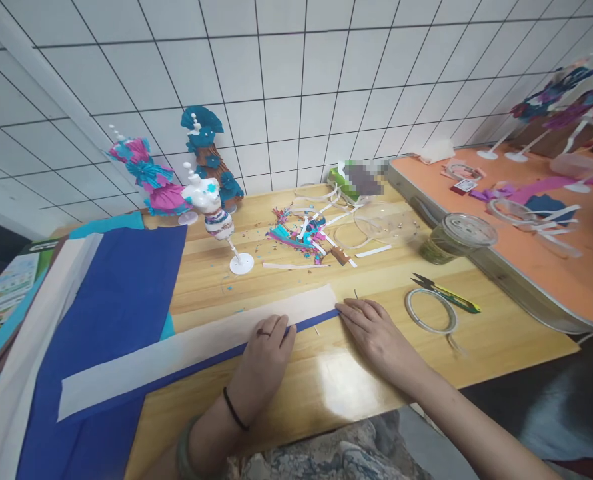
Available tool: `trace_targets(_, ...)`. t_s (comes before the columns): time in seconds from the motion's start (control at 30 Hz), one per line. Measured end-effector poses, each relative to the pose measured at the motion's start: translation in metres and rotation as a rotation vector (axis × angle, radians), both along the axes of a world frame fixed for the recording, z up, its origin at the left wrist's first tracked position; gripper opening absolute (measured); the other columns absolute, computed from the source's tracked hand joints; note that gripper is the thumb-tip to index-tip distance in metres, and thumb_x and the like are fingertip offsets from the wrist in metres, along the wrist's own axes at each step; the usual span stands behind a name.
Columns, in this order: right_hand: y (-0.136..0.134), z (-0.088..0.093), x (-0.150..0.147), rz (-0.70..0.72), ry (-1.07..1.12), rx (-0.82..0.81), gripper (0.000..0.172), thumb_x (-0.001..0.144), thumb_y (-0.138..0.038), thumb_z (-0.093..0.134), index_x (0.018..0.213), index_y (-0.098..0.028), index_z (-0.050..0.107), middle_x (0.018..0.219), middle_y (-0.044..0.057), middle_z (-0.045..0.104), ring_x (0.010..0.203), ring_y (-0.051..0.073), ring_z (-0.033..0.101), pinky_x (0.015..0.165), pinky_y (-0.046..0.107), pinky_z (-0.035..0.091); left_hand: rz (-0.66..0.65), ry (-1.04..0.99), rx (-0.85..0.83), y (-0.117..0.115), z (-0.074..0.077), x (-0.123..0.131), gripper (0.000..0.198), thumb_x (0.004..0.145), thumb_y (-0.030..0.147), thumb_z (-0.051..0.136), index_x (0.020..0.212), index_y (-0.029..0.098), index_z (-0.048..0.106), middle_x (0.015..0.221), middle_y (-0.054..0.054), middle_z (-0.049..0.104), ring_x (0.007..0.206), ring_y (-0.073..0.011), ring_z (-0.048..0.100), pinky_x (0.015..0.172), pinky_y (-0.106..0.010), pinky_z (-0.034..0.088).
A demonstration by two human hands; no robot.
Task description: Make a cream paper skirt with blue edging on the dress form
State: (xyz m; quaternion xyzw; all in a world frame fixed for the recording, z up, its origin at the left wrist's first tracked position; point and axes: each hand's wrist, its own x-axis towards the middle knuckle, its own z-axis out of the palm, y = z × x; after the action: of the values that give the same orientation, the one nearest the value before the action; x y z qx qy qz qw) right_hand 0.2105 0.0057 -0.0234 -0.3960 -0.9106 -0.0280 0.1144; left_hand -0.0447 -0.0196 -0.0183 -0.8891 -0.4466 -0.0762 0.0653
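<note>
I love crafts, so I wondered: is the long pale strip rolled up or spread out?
Spread out: the pale strip lies long and flat, the left hand on its near edge, the right hand by its right end.

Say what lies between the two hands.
In the head view, a pale paper strip with a blue edge runs from left hand to right hand; a scrap lies beside it.

I'm watching over a pale wooden table [286,407], where a long pale strip [186,350] is lying with a blue band [204,365] showing along its near edge, its left end resting over a blue sheet [121,300]. Three small dress forms [209,197] are standing behind, beside a scatter of scraps [296,237]. Rightward, snips [451,297] are lying just beside a ring [409,308], a lidded cup [441,248] standing beyond; what seems clear plastic [389,220] is lying near a green packet [337,179].
</note>
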Motion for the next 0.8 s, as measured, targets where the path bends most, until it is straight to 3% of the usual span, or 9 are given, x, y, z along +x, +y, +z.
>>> trace_targets(0.2, -0.002, -0.004, 0.001, -0.047, 0.002, -0.012, 0.034, 0.091, -0.012, 0.04, 0.12, -0.011, 0.058, 0.13, 0.012, 0.056, 0.12, 0.028, 0.045, 0.093, 0.047, 0.042, -0.011, 0.021, -0.004, 0.0, -0.001, -0.002, 0.027, 0.087, 0.012, 0.049, 0.111, 0.011, 0.061, 0.115, -0.014, 0.06, 0.107, -0.0248, 0.054, 0.09, -0.04, 0.047)
trace_targets(0.4, -0.004, -0.008, 0.003, -0.136, 0.115, 0.016, 0.04, 0.089, -0.011, 0.041, 0.128, -0.007, 0.052, 0.128, 0.019, 0.056, 0.124, 0.029, 0.043, 0.095, 0.048, 0.044, -0.01, 0.05, -0.015, -0.001, 0.003, -0.001, 0.029, 0.088, 0.012, 0.044, 0.112, 0.012, 0.06, 0.116, -0.013, 0.061, 0.107, -0.0239, 0.054, 0.09, -0.039, 0.046)
trace_targets(0.5, -0.013, -0.004, -0.014, -0.094, 0.177, 0.04, 0.042, 0.09, -0.012, 0.04, 0.131, -0.009, 0.048, 0.128, 0.019, 0.055, 0.127, 0.028, 0.041, 0.098, 0.051, 0.042, -0.01, 0.053, -0.007, -0.001, 0.003, 0.0, 0.029, 0.088, 0.011, 0.043, 0.112, 0.011, 0.06, 0.115, -0.013, 0.061, 0.107, -0.0241, 0.054, 0.09, -0.039, 0.046)
trace_targets(0.67, -0.029, -0.002, -0.059, 0.107, 0.12, 0.009, 0.041, 0.092, -0.011, 0.038, 0.132, -0.01, 0.047, 0.135, 0.013, 0.051, 0.133, 0.026, 0.035, 0.107, 0.051, 0.033, -0.01, 0.033, -0.004, -0.001, 0.002, 0.001, 0.028, 0.087, 0.011, 0.046, 0.11, 0.01, 0.061, 0.115, -0.013, 0.061, 0.106, -0.0244, 0.054, 0.089, -0.038, 0.047)
trace_targets(0.8, -0.03, -0.009, -0.071, 0.077, 0.087, 0.001, 0.04, 0.093, -0.015, 0.039, 0.131, -0.008, 0.047, 0.133, 0.014, 0.053, 0.13, 0.028, 0.039, 0.106, 0.054, 0.033, -0.011, 0.022, -0.007, -0.002, 0.002, 0.0, 0.026, 0.086, 0.01, 0.047, 0.107, 0.01, 0.062, 0.116, -0.013, 0.061, 0.107, -0.025, 0.054, 0.09, -0.039, 0.047)
